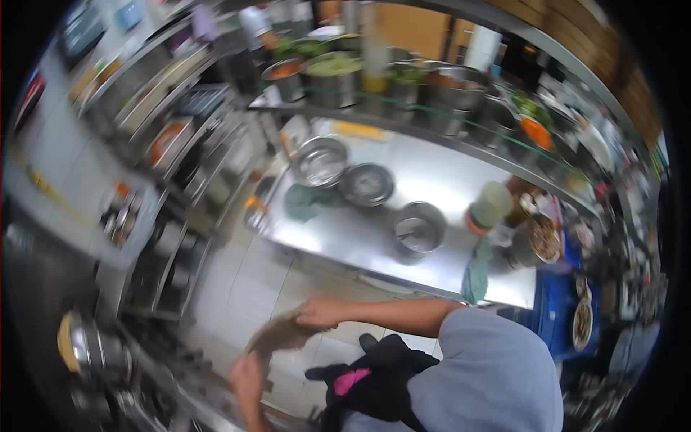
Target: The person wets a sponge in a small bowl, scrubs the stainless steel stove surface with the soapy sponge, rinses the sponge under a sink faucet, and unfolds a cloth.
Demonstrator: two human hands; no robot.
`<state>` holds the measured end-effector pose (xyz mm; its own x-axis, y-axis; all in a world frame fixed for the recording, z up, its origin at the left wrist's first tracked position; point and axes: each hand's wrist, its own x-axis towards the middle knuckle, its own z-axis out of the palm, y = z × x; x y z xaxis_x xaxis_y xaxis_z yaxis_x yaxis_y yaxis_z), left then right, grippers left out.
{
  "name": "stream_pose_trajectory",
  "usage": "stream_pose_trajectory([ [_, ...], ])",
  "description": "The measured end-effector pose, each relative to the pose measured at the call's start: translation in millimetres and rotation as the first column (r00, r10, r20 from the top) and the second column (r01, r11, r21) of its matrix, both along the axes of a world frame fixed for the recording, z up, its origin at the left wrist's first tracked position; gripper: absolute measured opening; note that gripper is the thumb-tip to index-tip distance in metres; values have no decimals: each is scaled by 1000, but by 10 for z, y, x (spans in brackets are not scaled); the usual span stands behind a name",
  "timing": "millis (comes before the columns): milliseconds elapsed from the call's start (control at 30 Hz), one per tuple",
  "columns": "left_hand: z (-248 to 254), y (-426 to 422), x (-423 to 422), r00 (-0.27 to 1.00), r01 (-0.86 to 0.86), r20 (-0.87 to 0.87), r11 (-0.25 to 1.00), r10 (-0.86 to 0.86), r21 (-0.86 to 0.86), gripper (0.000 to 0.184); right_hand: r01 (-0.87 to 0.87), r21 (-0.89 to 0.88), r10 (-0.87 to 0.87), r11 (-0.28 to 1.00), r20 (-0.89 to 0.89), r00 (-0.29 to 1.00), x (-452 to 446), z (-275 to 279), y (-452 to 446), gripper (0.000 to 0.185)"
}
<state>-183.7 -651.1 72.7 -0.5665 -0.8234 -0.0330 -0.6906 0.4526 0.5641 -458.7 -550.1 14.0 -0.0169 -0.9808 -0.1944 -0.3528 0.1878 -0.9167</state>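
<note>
A brownish cloth (279,334) is stretched between my two hands above the tiled floor, blurred by motion. My right hand (321,315) is closed on its upper right end, with the bare forearm reaching in from the right. At the lower left, my left hand (248,373) grips the other end. Just beyond my hands is the steel worktable (345,241). On it stand a round steel pot (419,229), a darker bowl (368,184) and a wide steel bowl (322,161).
Green cloths (475,272) lie on the worktable. A shelf (403,115) with several food containers runs along its back. Racks (173,144) stand at the left, and a stove edge with a metal pot (97,344) is at the lower left. A blue crate (551,306) sits at the right.
</note>
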Motion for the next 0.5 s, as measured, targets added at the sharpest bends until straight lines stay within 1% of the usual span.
stream_pose_trajectory([
  [33, -139, 104, -1, 987, -10, -130, 842, 95, 539, 25, -11, 41, -1, 999, 288, 958, 215, -175, -152, 26],
  [67, 132, 371, -174, 987, 110, -134, 972, -83, 209, 24, -25, -112, 72, 993, 439, 896, 502, -555, -257, 26],
  [100, 180, 503, -171, 984, 24, -180, 986, 6, 166, 22, -98, -471, 268, 877, 309, 913, 802, -1011, -370, 27],
  [133, -4, 501, 13, 972, -81, -223, 997, 78, -5, 21, -193, -752, 357, 630, 60, 932, 1100, -1326, -507, 27],
  [167, -234, 468, 271, 929, -268, -257, 963, 265, 25, 21, -193, -814, 413, 548, 63, 909, 1398, -1517, -606, 28],
  [200, -420, 501, 503, 814, -463, -380, 886, 438, 29, 25, -30, -320, 267, 947, 731, 628, 1655, -1114, -584, 29],
  [233, -726, 560, 736, 606, -617, -447, 744, 658, 257, 33, -218, 376, -307, 900, 905, 294, 1818, -540, -571, 33],
  [267, -758, 616, 863, 415, -589, -506, 647, 756, 485, 41, -325, 379, -281, 867, 908, 311, 2045, -450, -586, 33],
  [300, -831, 649, 990, 355, -649, -504, 595, 788, 474, 41, -465, 65, 321, 883, 639, 699, 2177, -392, -668, 38],
  [333, -909, 709, 1070, -64, -267, -491, 459, 869, 847, 46, -698, -157, 705, 699, -11, 709, 2263, -271, -707, 44],
  [367, -996, 692, 1135, -395, 279, -259, 384, 882, 880, 51, -776, -230, 741, 587, -232, 630, 2339, -141, -767, 55],
  [400, -1038, 626, 1237, -386, 203, -277, 374, 880, 905, 61, -773, -279, 741, 570, -233, 630, 2451, -100, -896, 55],
  [433, -1086, 488, 1389, -412, 200, -280, 385, 867, 901, 61, -764, -326, 735, 558, -235, 637, 2571, -98, -1059, 56],
  [500, -1152, 170, 1783, -510, 327, -403, 605, 760, 726, 65, -706, -218, 725, 674, 9, 689, 2684, -174, -1422, 57],
])
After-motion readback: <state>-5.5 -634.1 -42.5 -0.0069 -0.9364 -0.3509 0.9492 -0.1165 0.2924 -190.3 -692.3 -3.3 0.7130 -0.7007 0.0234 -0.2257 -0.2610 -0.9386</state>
